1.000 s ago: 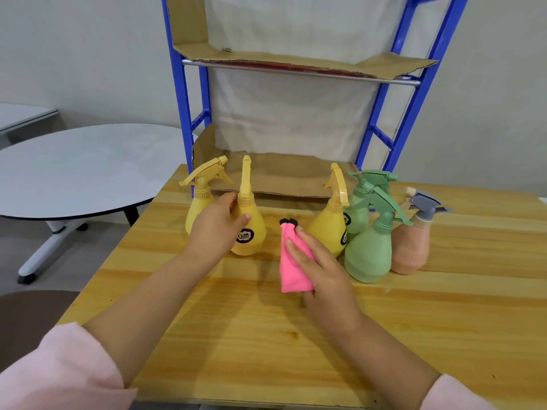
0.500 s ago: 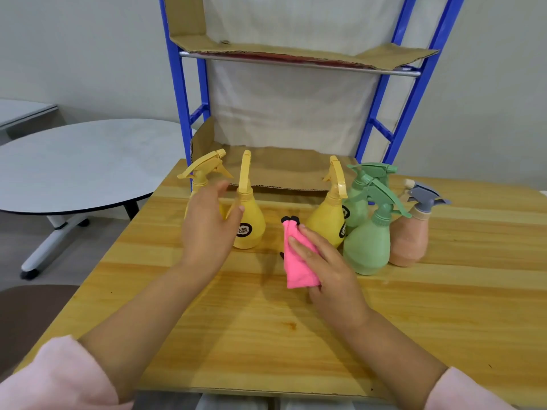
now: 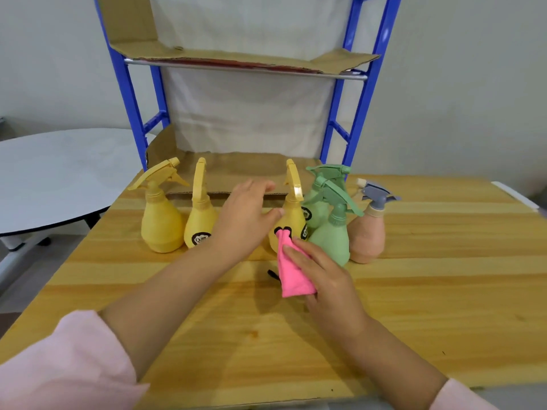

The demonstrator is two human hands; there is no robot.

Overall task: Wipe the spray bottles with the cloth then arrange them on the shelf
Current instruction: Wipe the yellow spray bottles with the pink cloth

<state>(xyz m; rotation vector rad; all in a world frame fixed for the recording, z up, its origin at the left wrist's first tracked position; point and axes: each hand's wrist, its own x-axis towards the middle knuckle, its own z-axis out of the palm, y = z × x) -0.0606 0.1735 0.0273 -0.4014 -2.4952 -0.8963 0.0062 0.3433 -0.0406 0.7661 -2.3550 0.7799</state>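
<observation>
Several spray bottles stand in a row on the wooden table [image 3: 414, 306]. Two yellow bottles are at the left [image 3: 161, 223] [image 3: 201, 218], a third yellow bottle [image 3: 291, 214] is in the middle, then two green bottles [image 3: 331, 241] [image 3: 318, 202] and a peach bottle [image 3: 367, 238]. My left hand [image 3: 244, 217] hovers open between the second and third yellow bottles, thumb near the third one. My right hand [image 3: 325, 279] holds a folded pink cloth [image 3: 291, 270] upright in front of the third yellow bottle.
A blue metal shelf rack [image 3: 359, 93] with cardboard-lined shelves [image 3: 236, 170] stands behind the bottles at the table's far edge. A round white table [image 3: 53, 173] stands to the left. The wooden table's near half holds only my forearms.
My left hand left the second yellow bottle and moved right toward the third one. My right hand with the pink cloth stayed roughly in place.
</observation>
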